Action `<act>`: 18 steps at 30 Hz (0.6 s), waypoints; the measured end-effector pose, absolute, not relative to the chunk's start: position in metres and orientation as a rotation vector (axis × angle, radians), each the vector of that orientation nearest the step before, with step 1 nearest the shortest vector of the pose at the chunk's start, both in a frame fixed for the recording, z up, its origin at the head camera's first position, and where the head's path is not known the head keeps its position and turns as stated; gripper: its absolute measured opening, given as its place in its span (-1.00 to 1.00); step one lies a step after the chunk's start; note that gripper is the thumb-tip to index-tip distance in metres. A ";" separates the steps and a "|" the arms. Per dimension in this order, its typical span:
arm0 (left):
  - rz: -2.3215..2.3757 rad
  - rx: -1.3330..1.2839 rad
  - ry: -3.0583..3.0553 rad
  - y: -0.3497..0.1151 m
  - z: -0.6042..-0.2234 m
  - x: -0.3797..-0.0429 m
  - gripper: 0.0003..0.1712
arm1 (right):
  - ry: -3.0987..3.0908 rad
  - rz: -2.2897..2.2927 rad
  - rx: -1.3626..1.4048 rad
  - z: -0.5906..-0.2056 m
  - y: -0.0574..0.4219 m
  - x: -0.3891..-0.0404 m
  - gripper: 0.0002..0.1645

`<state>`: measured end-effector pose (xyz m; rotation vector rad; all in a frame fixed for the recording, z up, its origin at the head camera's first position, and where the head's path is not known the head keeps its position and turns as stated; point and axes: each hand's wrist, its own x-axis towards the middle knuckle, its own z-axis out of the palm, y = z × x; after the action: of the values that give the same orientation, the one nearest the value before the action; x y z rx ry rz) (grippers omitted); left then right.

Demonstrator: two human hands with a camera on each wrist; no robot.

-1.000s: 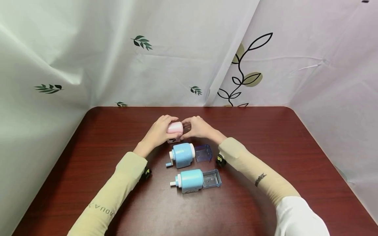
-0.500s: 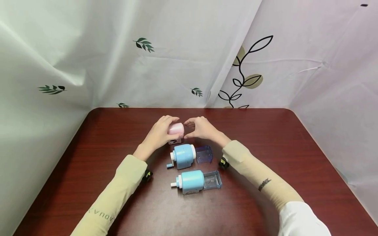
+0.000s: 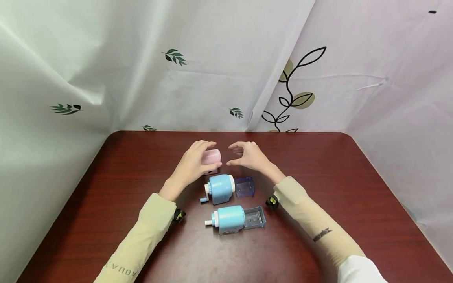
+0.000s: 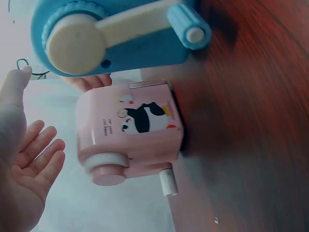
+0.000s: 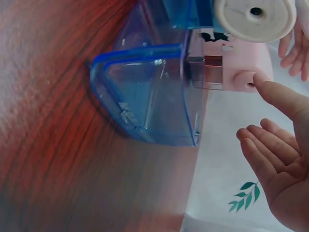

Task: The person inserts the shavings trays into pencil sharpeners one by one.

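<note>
A pink pencil sharpener (image 3: 211, 156) stands at the far end of a row of three crank sharpeners; in the left wrist view its panda-printed side (image 4: 145, 117) and white-tipped crank show. My left hand (image 3: 191, 162) is around its left side in the head view. In the left wrist view that hand's fingers (image 4: 38, 152) are spread loosely, apart from the pink body. My right hand (image 3: 252, 158) hovers to the right of the sharpener, thumb and fingers parted with nothing between them. The right wrist view shows the pencil hole (image 5: 250, 84) near my right thumb.
Nearer on the dark red table (image 3: 141, 157) stand a blue sharpener (image 3: 220, 189) with its clear blue drawer (image 3: 245, 187) pulled out right, and a light blue one (image 3: 231, 218) with a smoky drawer (image 3: 255, 217) out. A white leaf-printed curtain (image 3: 205, 86) hangs behind.
My right hand has drawn away to the right from the pink sharpener. My left hand has loosened around it, while the sharpeners stay where they were. The head view has tilted slightly up.
</note>
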<state>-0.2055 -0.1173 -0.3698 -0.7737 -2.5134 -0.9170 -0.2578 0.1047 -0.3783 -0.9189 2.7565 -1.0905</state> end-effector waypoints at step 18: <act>-0.894 -0.774 -2.462 -0.116 -0.370 -0.188 -0.32 | 2.799 -1.211 -0.886 -0.372 0.115 -0.234 -0.36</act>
<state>-0.1880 -0.1160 -0.3695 -0.7737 -2.4616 -0.8940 -0.2338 0.1150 -0.3718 -0.8860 2.7993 -1.2114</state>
